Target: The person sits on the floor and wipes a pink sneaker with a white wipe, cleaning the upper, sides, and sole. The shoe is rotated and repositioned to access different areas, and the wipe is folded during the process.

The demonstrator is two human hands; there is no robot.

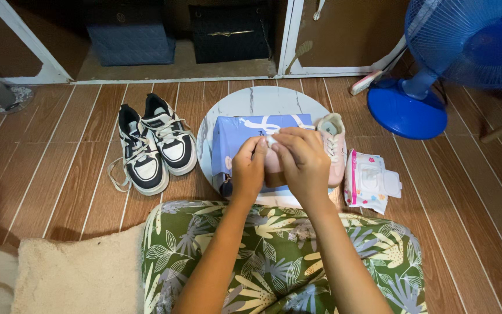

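My left hand [247, 168] and my right hand [302, 163] meet over a round white marble-look board [251, 100] on the floor. Between their fingertips they pinch a small white piece, probably a wipe [272, 139]. Under the hands sits a pink shoe [275, 173], mostly hidden. A second pink shoe [334, 145] lies just right of my right hand. Both rest on a light blue bag with white lettering [233, 136] spread on the board.
A black-and-white pair of sneakers [153, 142] stands to the left. A pack of wet wipes [372, 181] lies to the right. A blue fan [431, 70] stands at the far right. An open cabinet with bags [230, 32] is behind. A cream cushion [76, 273] is near left.
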